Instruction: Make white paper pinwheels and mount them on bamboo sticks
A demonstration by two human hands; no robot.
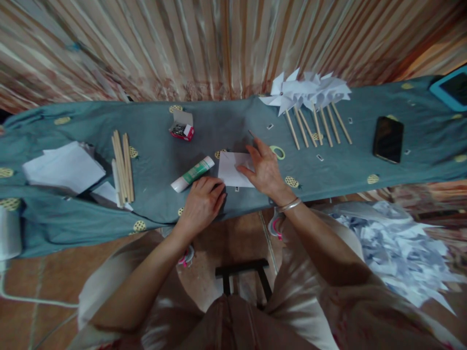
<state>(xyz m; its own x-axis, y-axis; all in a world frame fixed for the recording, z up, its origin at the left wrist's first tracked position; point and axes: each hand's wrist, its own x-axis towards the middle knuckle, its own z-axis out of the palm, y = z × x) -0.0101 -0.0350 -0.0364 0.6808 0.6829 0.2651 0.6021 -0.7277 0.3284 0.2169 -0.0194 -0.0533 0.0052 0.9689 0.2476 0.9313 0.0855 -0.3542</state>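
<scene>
Blue-green cloth (153,150) printed with yellow pineapples runs beneath both hands. Fingers curled, the left hand (203,201) rests at the near-left corner of a white paper (230,170); whether it pinches that corner I cannot tell. The right hand (268,167) spreads its thumb and fingers over the paper's right side; a thin pointed tip (251,132) juts past them, but its grip on that is unclear. The paper lies between the hands, and should be light, thin, easily creased and apt to slide; edges or corners seem the best hold. Just beyond the left hand lies a glue stick (193,173); a yellow-green ring (278,152) sits beside the right, with paper pinwheels (310,92) farther out.
</scene>
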